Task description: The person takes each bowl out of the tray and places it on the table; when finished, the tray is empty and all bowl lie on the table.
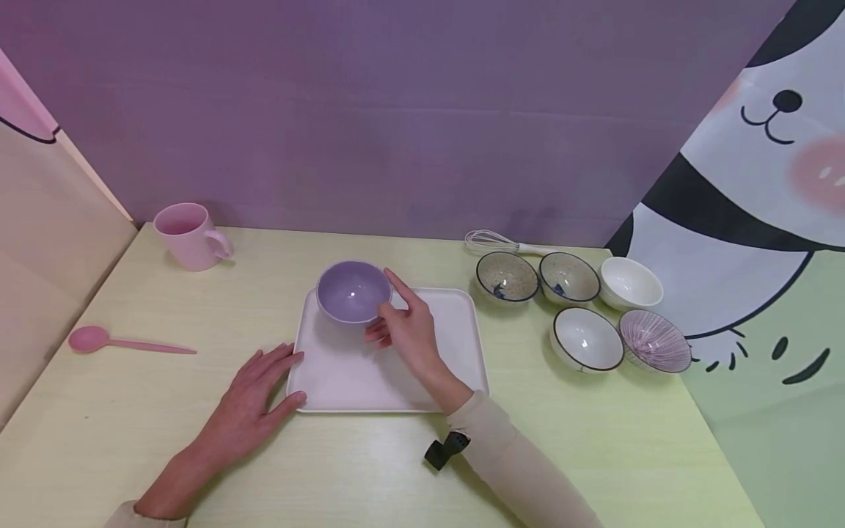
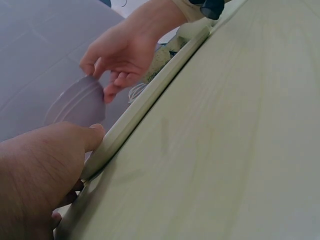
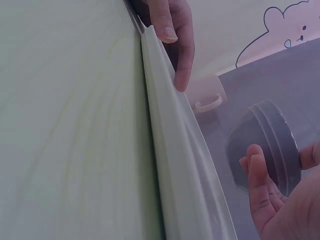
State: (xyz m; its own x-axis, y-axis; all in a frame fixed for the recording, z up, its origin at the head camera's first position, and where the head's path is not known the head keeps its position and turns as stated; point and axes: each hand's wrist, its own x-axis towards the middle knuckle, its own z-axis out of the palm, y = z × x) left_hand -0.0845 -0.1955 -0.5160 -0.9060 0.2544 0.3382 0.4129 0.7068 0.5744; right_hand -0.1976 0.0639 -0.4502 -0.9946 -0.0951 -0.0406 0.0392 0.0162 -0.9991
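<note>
My right hand [image 1: 411, 331] holds a purple bowl [image 1: 354, 292] by its right side, with the thumb at the rim. The bowl is raised over the back left part of a white rectangular tray [image 1: 429, 367]; in the right wrist view, fingers [image 3: 259, 175] lie against the outside of the bowl [image 3: 265, 145]. At the tray's front left corner, my left hand [image 1: 254, 400] touches the edge with its fingers fairly straight. The left wrist view shows the left thumb on the tray's rim [image 2: 135, 117]; its other fingers are partly hidden.
A pink mug [image 1: 188, 238] stands at the back left, with a pink spoon [image 1: 125, 343] in front of it. To the right are several bowls, among them a speckled bowl [image 1: 507, 279] and a purple-striped bowl [image 1: 655, 341]. A whisk [image 1: 502, 242] lies behind them.
</note>
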